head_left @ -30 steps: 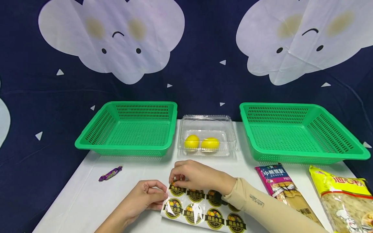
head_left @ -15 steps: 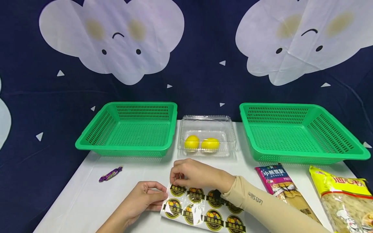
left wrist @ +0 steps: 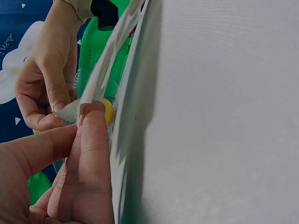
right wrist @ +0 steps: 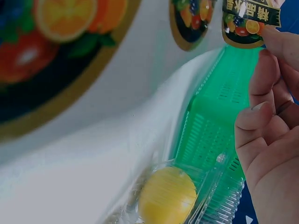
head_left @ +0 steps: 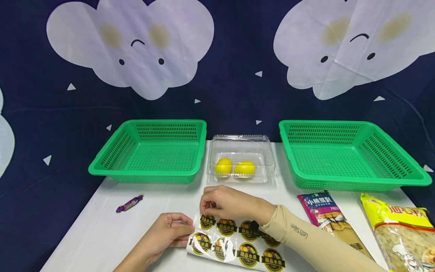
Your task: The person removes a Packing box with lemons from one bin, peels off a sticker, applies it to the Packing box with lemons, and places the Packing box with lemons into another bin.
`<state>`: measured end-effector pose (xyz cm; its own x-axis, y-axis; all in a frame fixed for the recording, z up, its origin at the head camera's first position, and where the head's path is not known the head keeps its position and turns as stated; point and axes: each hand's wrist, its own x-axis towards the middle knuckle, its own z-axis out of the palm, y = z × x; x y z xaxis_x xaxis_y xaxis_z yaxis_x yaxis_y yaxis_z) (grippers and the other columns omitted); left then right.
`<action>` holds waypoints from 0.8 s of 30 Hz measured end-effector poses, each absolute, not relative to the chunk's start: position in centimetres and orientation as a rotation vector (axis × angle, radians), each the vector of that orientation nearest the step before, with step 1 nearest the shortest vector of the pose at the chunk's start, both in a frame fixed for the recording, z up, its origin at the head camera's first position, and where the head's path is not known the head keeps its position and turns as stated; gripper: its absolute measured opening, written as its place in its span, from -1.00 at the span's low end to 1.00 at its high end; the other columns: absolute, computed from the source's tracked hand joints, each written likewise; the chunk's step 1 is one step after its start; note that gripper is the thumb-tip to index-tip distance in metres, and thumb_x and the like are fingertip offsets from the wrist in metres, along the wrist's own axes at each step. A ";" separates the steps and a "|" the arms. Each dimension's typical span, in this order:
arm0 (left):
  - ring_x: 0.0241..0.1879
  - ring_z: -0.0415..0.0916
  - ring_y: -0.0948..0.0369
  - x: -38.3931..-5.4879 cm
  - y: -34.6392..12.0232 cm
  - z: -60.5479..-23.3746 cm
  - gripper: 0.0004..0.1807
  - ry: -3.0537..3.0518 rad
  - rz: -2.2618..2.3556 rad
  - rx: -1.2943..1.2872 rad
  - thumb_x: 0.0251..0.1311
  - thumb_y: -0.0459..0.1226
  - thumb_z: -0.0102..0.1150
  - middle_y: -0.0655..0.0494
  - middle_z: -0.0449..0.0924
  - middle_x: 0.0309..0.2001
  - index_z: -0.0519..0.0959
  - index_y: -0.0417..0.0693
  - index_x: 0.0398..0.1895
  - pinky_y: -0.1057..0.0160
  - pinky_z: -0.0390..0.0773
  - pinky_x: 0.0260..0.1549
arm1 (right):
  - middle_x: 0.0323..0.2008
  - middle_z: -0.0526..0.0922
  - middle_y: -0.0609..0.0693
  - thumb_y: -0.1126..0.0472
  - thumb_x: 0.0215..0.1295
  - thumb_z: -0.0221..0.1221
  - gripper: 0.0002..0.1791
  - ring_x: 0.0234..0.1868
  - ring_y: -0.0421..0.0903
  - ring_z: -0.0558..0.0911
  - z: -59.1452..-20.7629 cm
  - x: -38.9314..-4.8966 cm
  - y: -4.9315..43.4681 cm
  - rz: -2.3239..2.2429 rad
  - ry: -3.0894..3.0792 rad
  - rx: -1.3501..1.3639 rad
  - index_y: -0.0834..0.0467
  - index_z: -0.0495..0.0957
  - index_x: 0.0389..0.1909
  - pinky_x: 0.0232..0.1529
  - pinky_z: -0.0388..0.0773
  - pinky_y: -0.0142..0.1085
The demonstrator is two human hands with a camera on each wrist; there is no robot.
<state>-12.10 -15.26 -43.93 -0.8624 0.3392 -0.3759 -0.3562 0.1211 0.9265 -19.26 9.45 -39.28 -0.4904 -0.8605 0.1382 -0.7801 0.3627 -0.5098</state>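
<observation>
A white sheet of round fruit-label stickers point(head_left: 249, 254) lies at the table's near side. My left hand point(head_left: 172, 231) pinches its left edge between thumb and fingers; the left wrist view shows the sheet's edge point(left wrist: 105, 60) standing above the tabletop. My right hand point(head_left: 225, 202) reaches across the sheet to its far left corner. Its thumb and forefinger pinch a lifted flap point(left wrist: 69, 111) there. In the right wrist view, those fingertips meet the edge of a black-and-gold sticker point(right wrist: 250, 23). The right forearm, in a beige sleeve point(head_left: 302, 238), covers part of the sheet.
Behind the sheet stands a clear plastic box point(head_left: 242, 145) with two lemons point(head_left: 223, 166). Green baskets flank it, one left point(head_left: 144, 172) and one right point(head_left: 360, 181). A purple-wrapped candy point(head_left: 130, 204) lies at left. Two food packets, pasta point(head_left: 334, 223) and a yellow-topped bag point(head_left: 401, 238), lie at right.
My right hand shifts very slightly to the right at the sheet's corner, fingers still pinching. The left hand keeps its hold on the edge; the other things stay put.
</observation>
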 end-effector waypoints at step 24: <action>-0.46 0.69 0.33 -11.9 -15.5 -44.3 -0.82 2.021 1.701 0.039 0.34 -0.33 0.40 0.14 0.79 -0.47 0.64 -0.29 -0.15 0.33 0.81 -0.38 | -0.31 0.65 -0.21 0.24 0.48 0.33 -0.92 -0.31 -0.46 0.49 -38.2 -19.5 11.2 -0.897 2.509 -1.416 0.02 0.71 -0.27 -0.23 0.66 -0.44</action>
<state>-11.88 -15.51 -44.30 -0.8773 0.3295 -0.3489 -0.2876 0.2212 0.9319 -19.52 11.19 -38.17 -0.5536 -0.8143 0.1744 -0.7404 0.3853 -0.5508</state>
